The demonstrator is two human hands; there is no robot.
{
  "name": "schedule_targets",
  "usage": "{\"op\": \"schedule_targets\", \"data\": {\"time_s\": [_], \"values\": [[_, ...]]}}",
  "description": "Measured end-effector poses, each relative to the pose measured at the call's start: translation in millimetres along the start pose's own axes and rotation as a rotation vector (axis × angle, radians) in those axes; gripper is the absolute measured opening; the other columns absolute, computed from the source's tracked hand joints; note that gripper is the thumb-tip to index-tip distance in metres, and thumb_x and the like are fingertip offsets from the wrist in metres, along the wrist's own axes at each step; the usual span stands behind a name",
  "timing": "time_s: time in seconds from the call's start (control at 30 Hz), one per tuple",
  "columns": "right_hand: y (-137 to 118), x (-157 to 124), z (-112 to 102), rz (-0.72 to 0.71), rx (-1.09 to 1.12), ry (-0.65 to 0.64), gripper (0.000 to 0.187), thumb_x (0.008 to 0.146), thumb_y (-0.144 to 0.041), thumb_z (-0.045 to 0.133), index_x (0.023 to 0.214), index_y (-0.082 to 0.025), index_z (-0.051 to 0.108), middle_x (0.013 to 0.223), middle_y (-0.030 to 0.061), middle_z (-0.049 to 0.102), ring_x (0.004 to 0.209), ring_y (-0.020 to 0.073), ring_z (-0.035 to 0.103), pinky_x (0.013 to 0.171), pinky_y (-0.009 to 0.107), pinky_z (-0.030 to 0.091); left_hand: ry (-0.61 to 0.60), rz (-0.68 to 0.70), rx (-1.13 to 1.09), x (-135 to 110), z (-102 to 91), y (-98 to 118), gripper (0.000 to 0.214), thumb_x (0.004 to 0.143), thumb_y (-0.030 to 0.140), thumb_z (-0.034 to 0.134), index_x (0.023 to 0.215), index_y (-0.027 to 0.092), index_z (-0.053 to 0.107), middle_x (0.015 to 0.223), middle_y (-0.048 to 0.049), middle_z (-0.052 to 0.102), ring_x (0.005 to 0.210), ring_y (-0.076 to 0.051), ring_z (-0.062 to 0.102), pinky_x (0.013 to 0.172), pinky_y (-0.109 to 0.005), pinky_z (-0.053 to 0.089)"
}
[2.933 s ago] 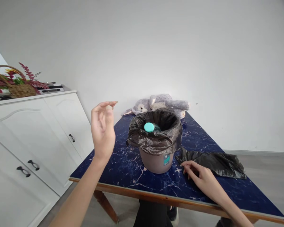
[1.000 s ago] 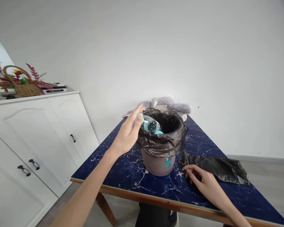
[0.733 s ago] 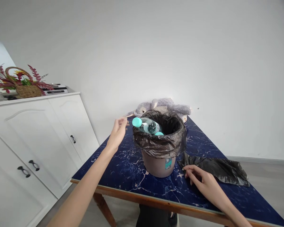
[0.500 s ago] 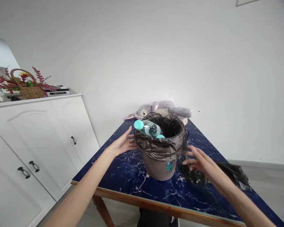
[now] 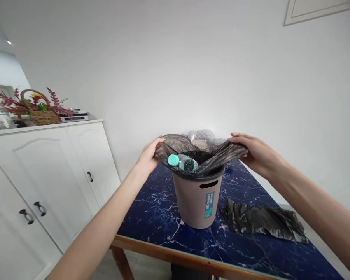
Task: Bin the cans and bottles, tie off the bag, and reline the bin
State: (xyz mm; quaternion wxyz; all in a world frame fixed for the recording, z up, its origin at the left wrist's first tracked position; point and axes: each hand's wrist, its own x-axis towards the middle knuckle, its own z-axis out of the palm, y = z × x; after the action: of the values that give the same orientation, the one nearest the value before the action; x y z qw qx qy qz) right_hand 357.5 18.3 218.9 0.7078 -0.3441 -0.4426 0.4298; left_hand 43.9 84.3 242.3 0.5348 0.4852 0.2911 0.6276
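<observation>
A pinkish-brown garbage bin (image 5: pixel 192 198) with a dark rim stands on the blue table. Its black garbage bag (image 5: pixel 177 143) is drawn up off the rim and spread wide between my hands. My left hand (image 5: pixel 150 153) grips the bag's edge on the left side. On the right, my right hand (image 5: pixel 251 151) pinches the opposite edge, raised above the rim. A clear plastic bottle (image 5: pixel 188 164) with a turquoise cap leans out of the bag's mouth toward the left. Whatever lies deeper inside is hidden.
Another black plastic bag (image 5: pixel 265 221) lies crumpled on the blue marbled table (image 5: pixel 151 217), right of the bin. A grey plush toy (image 5: pixel 202 136) lies behind it. At left, a white cabinet (image 5: pixel 61 167) bears a flower basket (image 5: pixel 43 116) and bottles.
Both hands were open beside the bin. They have risen and taken hold of the bag, whose folded edge has come up off the rim, baring the bin's handle slot and label.
</observation>
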Motion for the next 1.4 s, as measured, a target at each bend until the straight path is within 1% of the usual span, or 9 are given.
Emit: {"op": "schedule_targets", "data": {"time_s": [0.1, 0.23, 0.4, 0.53, 0.73, 0.9, 1.07, 1.27, 1.4], "values": [[-26.6, 16.2, 16.1, -0.004, 0.03, 0.027, 0.019, 0.079, -0.003, 0.074, 0.091, -0.018, 0.071, 0.074, -0.0015, 0.059, 0.052, 0.0072, 0.049, 0.034, 0.014, 0.038, 0.012, 0.071, -0.038, 7.1, 18.0, 20.0, 0.024, 0.071, 0.012, 0.081, 0.087, 0.02, 0.066, 0.058, 0.008, 0.052, 0.043, -0.006, 0.042, 0.042, -0.021, 0.033], [-49.4, 28.3, 29.4, -0.073, 0.192, 0.153, 0.022, 0.08, 0.004, 0.068, 0.088, -0.017, 0.069, 0.079, -0.0021, 0.059, 0.057, 0.0053, 0.051, 0.042, 0.011, 0.045, 0.077, 0.286, -0.056, 9.3, 33.8, 40.7, 0.034, 0.067, 0.011, 0.083, 0.089, 0.021, 0.06, 0.07, 0.0061, 0.06, 0.055, -0.008, 0.056, 0.052, -0.021, 0.043], [-56.8, 29.0, 18.3, -0.108, 0.323, 0.242, 0.024, 0.079, 0.005, 0.062, 0.084, -0.018, 0.063, 0.077, -0.0039, 0.055, 0.057, 0.005, 0.049, 0.044, 0.011, 0.047, 0.224, 0.424, -0.032, -0.6, 32.1, 53.3, 0.04, 0.067, 0.009, 0.078, 0.1, 0.023, 0.061, 0.074, 0.006, 0.063, 0.062, -0.01, 0.062, 0.056, -0.021, 0.045], [-53.8, 29.2, 9.8, -0.131, 0.401, 0.269, 0.026, 0.078, 0.004, 0.06, 0.086, -0.022, 0.058, 0.073, -0.0062, 0.051, 0.053, 0.0051, 0.046, 0.038, 0.01, 0.04, 0.227, 0.567, 0.011, -10.7, 37.1, 50.7, 0.038, 0.069, 0.01, 0.078, 0.1, 0.025, 0.063, 0.067, 0.0091, 0.055, 0.062, -0.01, 0.06, 0.058, -0.02, 0.046], [-58.4, 37.4, 30.0, -0.092, 0.39, 0.137, 0.028, 0.077, 0.004, 0.059, 0.092, -0.019, 0.061, 0.074, -0.0056, 0.053, 0.054, 0.0051, 0.052, 0.047, 0.012, 0.047, 0.124, 0.586, 0.047, 0.2, 59.1, 52.9, 0.033, 0.072, 0.009, 0.077, 0.099, 0.022, 0.064, 0.065, 0.0087, 0.053, 0.06, -0.01, 0.058, 0.06, -0.022, 0.046], [-72.8, 43.6, 26.1, -0.14, 0.447, 0.206, 0.026, 0.084, 0.005, 0.054, 0.089, -0.021, 0.056, 0.069, -0.0084, 0.046, 0.051, 0.0044, 0.046, 0.05, 0.012, 0.047, 0.218, 0.579, -0.051, 12.7, 51.6, 62.5, 0.035, 0.071, 0.003, 0.071, 0.098, 0.023, 0.063, 0.067, 0.0082, 0.056, 0.058, -0.009, 0.057, 0.058, -0.021, 0.045], [-70.6, 40.4, 27.8, -0.078, 0.446, 0.188, 0.026, 0.091, 0.007, 0.049, 0.094, -0.016, 0.058, 0.072, -0.0073, 0.05, 0.051, 0.0033, 0.045, 0.05, 0.014, 0.044, 0.142, 0.547, -0.049, 9.7, 52.2, 57.6, 0.036, 0.07, 0.005, 0.074, 0.1, 0.021, 0.064, 0.066, 0.0084, 0.057, 0.057, -0.009, 0.058, 0.057, -0.02, 0.045], [-86.6, 45.9, 29.5, -0.144, 0.535, 0.189, 0.026, 0.095, 0.006, 0.045, 0.096, -0.019, 0.055, 0.075, -0.0076, 0.05, 0.057, 0.0035, 0.05, 0.06, 0.015, 0.049, 0.157, 0.619, -0.065, 14.7, 56.4, 64.1, 0.037, 0.071, 0.007, 0.078, 0.1, 0.023, 0.064, 0.067, 0.0089, 0.056, 0.06, -0.009, 0.059, 0.062, -0.022, 0.046], [-93.7, 51.8, 30.3, -0.154, 0.585, 0.171, 0.026, 0.097, 0.006, 0.044, 0.1, -0.018, 0.055, 0.079, -0.0061, 0.052, 0.061, 0.005, 0.053, 0.067, 0.019, 0.053, 0.124, 0.628, -0.069, 18.2, 63.9, 67.7, 0.034, 0.077, 0.005, 0.074, 0.103, 0.022, 0.062, 0.067, 0.0088, 0.052, 0.06, -0.008, 0.054, 0.061, -0.022, 0.043]]}}
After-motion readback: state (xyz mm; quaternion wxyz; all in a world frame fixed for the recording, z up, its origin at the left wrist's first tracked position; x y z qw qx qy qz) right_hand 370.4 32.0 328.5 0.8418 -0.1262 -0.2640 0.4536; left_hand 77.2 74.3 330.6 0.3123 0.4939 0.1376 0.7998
